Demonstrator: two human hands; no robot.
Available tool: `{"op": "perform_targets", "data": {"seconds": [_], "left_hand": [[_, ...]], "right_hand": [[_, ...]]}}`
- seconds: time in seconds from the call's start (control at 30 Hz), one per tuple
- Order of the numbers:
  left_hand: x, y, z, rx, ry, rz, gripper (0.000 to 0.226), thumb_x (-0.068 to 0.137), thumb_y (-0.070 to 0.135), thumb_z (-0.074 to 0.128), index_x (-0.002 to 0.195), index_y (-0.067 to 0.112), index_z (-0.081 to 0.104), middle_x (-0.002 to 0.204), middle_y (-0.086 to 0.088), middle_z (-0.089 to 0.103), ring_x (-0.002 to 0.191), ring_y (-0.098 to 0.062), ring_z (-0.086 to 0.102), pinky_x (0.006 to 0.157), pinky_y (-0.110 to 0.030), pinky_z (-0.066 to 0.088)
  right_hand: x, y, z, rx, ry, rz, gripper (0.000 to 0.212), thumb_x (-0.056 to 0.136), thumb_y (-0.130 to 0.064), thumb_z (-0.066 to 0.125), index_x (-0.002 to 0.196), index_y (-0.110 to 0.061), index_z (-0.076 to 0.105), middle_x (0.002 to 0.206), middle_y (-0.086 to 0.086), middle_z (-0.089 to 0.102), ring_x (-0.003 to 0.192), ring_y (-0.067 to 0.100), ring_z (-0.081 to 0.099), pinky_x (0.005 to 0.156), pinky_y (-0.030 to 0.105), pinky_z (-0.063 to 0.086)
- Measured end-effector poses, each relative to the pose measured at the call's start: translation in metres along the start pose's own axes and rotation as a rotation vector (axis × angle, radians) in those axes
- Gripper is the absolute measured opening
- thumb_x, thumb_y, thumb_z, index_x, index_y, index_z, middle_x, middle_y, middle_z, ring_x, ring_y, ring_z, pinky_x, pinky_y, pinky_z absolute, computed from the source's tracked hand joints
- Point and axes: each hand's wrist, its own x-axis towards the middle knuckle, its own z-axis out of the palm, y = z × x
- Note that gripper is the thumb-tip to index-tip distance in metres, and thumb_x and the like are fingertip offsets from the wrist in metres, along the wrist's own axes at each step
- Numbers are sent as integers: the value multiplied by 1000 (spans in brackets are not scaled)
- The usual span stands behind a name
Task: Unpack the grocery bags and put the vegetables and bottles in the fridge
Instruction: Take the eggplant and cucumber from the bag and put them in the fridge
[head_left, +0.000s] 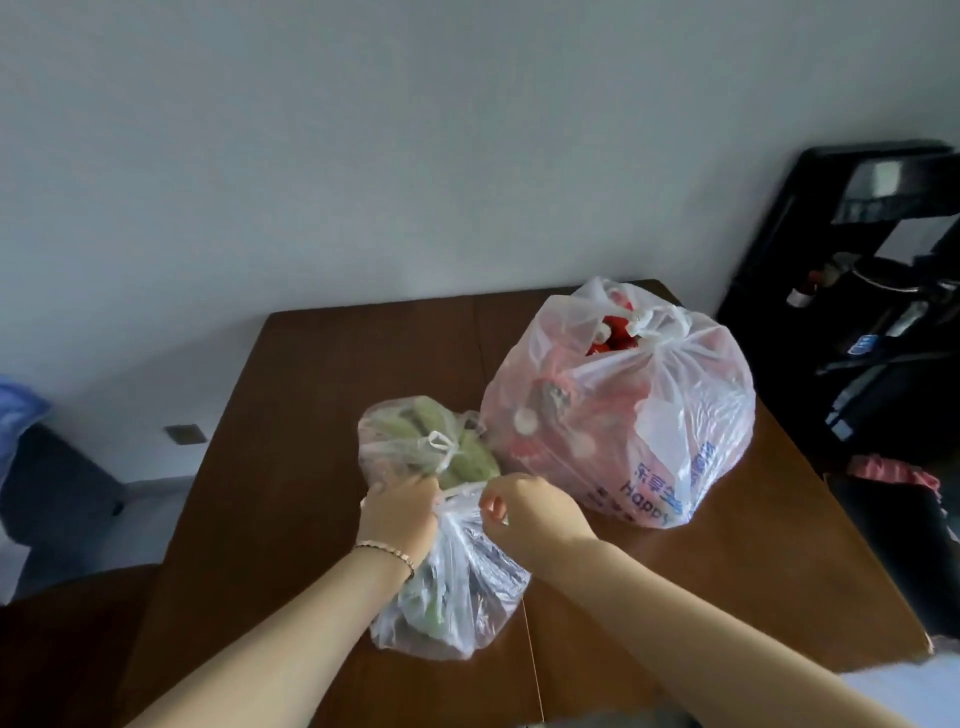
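Head view: left hand (402, 512) and right hand (535, 514) pinch knot of nearest vegetable bag (467, 597) on counter (311, 389), presumably to untie it.

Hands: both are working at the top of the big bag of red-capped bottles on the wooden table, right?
No. The head view shows the left hand and right hand gripping the top of the small near bag on the wooden table, not the big bag of red-capped bottles.
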Motion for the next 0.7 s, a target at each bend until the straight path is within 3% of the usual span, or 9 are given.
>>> {"op": "perform_targets", "data": {"seconds": [0.07, 0.13, 0.23, 0.3, 0.4, 0.57, 0.7], "left_hand": [[13, -1, 2, -167, -10, -40, 17, 96, 16, 39, 100, 17, 55, 104, 0, 64, 96, -18, 59, 75, -25, 38], [23, 5, -3, -522, -20, -127, 13, 95, 20, 46, 86, 18, 56, 86, -1, 65, 80, -18, 61, 64, -22, 39], [38, 5, -17, -868, 38, -286, 10, 89, 20, 61, 81, 16, 57, 67, 3, 60, 60, -8, 57, 52, -9, 42], [46, 0, -25, -1023, 5, -349, 14, 84, 17, 69, 77, 11, 58, 61, 2, 60, 53, -7, 56, 52, -15, 46], [51, -8, -35, -994, -85, -291, 17, 81, 19, 71, 70, 17, 60, 59, 4, 61, 55, -7, 56, 57, -19, 45], [52, -14, -51, -941, -302, -199, 23, 80, 37, 70, 66, 23, 59, 58, 13, 52, 54, 1, 46, 51, -11, 32], [55, -16, -50, -809, -398, -1, 36, 88, 45, 57, 64, 21, 47, 54, 9, 40, 42, -1, 33, 43, -13, 26]], "right_hand": [[17, 0, 10, 20, -33, -39, 28, 92, -27, 48, 117, -20, 57, 117, -1, 60, 105, 21, 58, 85, 31, 46], [33, -1, 14, 15, -45, -84, 30, 92, -30, 50, 119, -17, 52, 120, 1, 57, 104, 24, 58, 81, 33, 46], [55, -6, 10, 34, 6, -109, 27, 90, -26, 51, 112, -12, 48, 116, 4, 56, 98, 27, 59, 71, 32, 42], [67, -7, 5, 43, 24, -93, 29, 91, -20, 49, 119, -13, 46, 121, 4, 51, 99, 27, 58, 71, 31, 41], [80, -3, -2, 94, 39, -92, 31, 92, -20, 51, 122, -15, 49, 120, 2, 46, 96, 25, 58, 68, 28, 40], [72, 2, 2, 267, 82, -73, 12, 83, -16, 59, 94, -13, 63, 86, -6, 53, 77, 13, 52, 70, 26, 44], [71, -5, 12, 213, 189, -14, 20, 84, -7, 56, 102, -10, 63, 99, 2, 56, 78, 17, 52, 67, 25, 40]]}}
